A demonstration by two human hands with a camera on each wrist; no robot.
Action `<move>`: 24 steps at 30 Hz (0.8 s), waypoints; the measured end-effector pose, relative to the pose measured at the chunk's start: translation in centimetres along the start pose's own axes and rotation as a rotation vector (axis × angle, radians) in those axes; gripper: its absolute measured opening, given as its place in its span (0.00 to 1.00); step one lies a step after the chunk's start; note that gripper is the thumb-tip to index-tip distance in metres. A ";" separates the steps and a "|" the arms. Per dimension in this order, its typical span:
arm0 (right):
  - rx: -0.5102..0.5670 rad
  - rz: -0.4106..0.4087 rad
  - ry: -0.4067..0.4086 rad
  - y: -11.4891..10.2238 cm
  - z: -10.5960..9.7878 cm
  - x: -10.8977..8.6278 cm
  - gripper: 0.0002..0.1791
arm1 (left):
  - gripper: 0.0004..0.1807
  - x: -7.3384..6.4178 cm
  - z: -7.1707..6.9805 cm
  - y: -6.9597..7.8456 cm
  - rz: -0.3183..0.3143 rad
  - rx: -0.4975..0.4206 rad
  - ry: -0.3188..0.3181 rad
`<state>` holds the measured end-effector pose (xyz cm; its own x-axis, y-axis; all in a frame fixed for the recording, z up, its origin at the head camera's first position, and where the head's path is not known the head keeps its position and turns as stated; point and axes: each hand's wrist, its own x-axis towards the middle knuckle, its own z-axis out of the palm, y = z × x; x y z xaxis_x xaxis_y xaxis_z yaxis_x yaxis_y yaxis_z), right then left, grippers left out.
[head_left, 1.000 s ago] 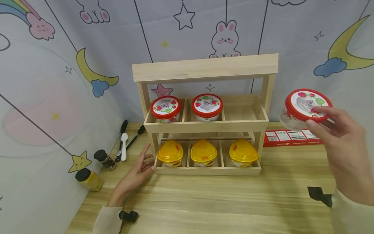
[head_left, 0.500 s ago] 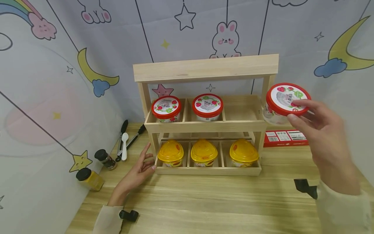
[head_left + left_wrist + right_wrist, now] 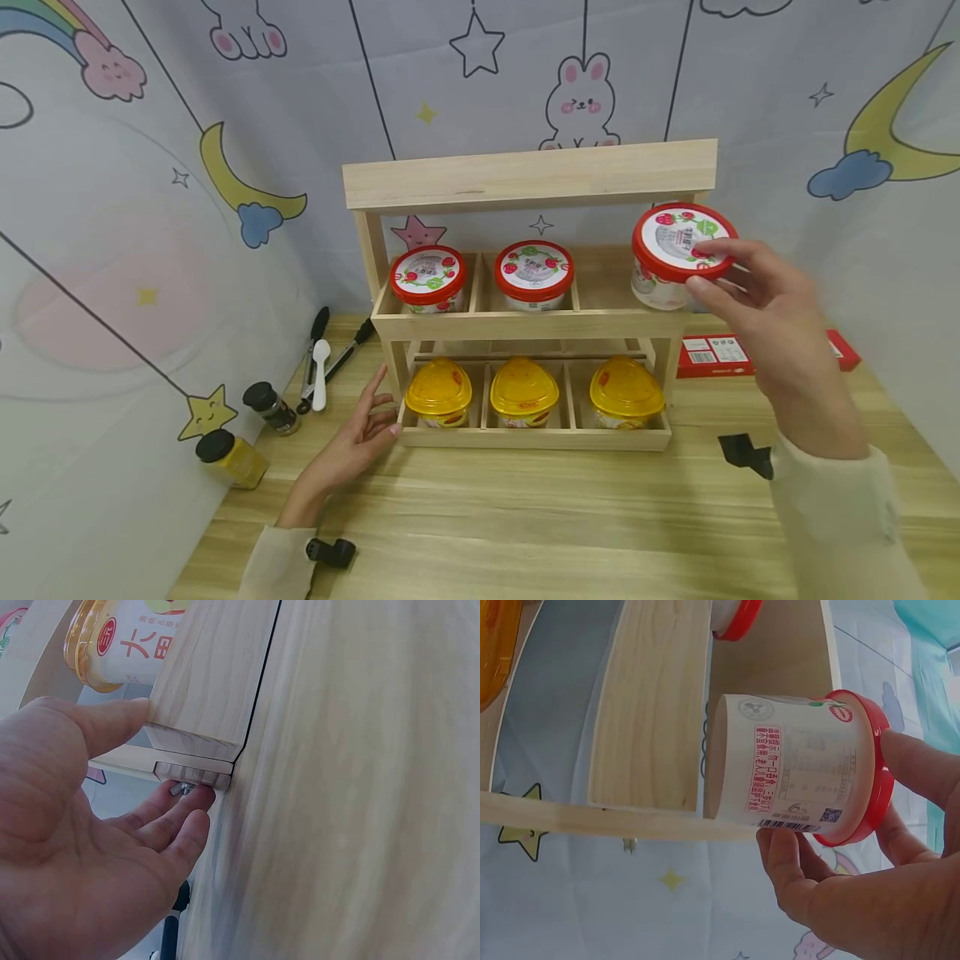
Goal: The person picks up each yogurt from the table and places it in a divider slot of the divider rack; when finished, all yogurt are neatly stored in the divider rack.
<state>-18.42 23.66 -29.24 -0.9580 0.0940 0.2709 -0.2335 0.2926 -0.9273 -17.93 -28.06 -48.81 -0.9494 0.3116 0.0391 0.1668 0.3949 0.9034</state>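
Note:
My right hand (image 3: 783,333) grips a tub with a red lid (image 3: 667,237) by its rim, thumb on the near side and fingers over the lid. The tub is tilted above the right end of the upper tray of a wooden rack (image 3: 525,325). In the right wrist view, the tub's printed white side (image 3: 787,761) faces the camera. Two other red-lidded tubs, one at the left (image 3: 426,279) and one in the middle (image 3: 533,275), sit in the upper compartments. At the rack's lower left corner, my left hand (image 3: 356,437) touches the wood with relaxed fingers.
Yellow-lidded cups (image 3: 522,392) fill the lower tray's compartments. A red box (image 3: 716,356) lies behind the rack at right. On the left are a white spoon (image 3: 319,375), black-handled tongs (image 3: 352,350), a dark-capped shaker (image 3: 270,408) and a yellow jar (image 3: 232,460).
My right hand has carried the red-lidded tub leftward, from beside the rack to over the upper tray's right compartment. The left hand stays at the rack's corner.

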 end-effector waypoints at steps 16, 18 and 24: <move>-0.076 0.026 -0.111 0.7 2.4 2.4 0.28 | 0.52 0.1 0.0 0.0 0.004 -0.008 -0.005; -0.087 0.011 -0.120 0.8 2.7 2.5 0.27 | 0.52 0.1 0.0 0.0 0.000 -0.009 -0.005; -0.137 -0.033 -0.145 1.2 3.5 2.8 0.26 | 0.52 0.0 0.0 0.1 -0.005 -0.009 -0.003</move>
<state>-21.98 20.94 -30.52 -0.9664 -0.0533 0.2513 -0.2500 0.4205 -0.8722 -17.93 -28.02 -48.71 -0.9495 0.3121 0.0328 0.1593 0.3891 0.9073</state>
